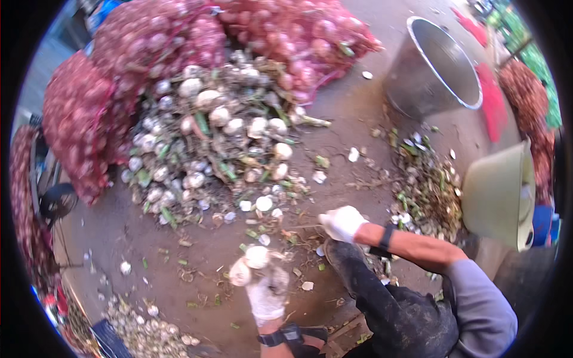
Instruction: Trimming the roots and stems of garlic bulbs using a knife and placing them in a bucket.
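My left hand (268, 291), in a white glove, is low in the middle of the view. It holds whitish garlic bulbs; one bulb (257, 257) shows on top and another (240, 271) at its side. My right hand (344, 223), gloved too, is closed in a fist to the right, above my boot. A thin line sticks out leftward from its fingers; blur hides whether that is a tool or a stalk. Beyond both hands lies a large pile of garlic bulbs (219, 117) with roots and cut green stems.
Full red mesh sacks (156, 40) stand behind the pile. At the right are a metal bucket (405, 83), a heap of trimmings (429, 192) and a pale plastic tub (492, 192). Small bulbs (147, 333) lie at the lower left. My dark trouser leg (380, 282) extends below my right hand.
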{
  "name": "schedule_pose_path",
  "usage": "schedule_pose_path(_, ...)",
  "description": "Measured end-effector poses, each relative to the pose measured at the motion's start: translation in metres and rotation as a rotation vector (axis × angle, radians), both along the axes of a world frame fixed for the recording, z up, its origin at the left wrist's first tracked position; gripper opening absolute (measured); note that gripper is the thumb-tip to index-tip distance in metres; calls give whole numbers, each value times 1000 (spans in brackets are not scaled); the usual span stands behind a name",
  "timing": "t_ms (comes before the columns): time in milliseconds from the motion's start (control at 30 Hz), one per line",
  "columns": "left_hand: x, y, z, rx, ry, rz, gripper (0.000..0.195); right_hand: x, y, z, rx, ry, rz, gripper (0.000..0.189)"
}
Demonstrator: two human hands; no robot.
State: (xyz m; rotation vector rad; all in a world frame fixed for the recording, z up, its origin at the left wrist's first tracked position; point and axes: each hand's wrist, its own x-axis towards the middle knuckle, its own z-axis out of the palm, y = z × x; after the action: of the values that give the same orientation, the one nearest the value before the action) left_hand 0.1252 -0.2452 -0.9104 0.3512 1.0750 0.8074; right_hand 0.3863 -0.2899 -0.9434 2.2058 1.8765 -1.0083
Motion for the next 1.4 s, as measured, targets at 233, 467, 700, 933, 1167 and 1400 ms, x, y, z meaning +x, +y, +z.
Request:
schedule_pose_path(233,-152,90,-6,88,7,932,41,1,12,10,329,170,-289,18)
schedule_pose_path(467,-50,213,-9,532,512,162,29,-28,23,9,101,390,-426,26)
schedule_pose_path(700,47,284,-62,373,680,-191,35,-25,17,14,-44,299,-425,32)
schedule_pose_path(933,3,119,-68,91,392,-562,33,-27,25,14,55,308,-379,27)
schedule_pose_path(1167,4,59,3,85,374,-797,36,-50,36,26,429,293,-27,14)
schedule_pose_path(1400,4,62,72,178,205,-730,31,-42,22,29,67,625,-282,26)
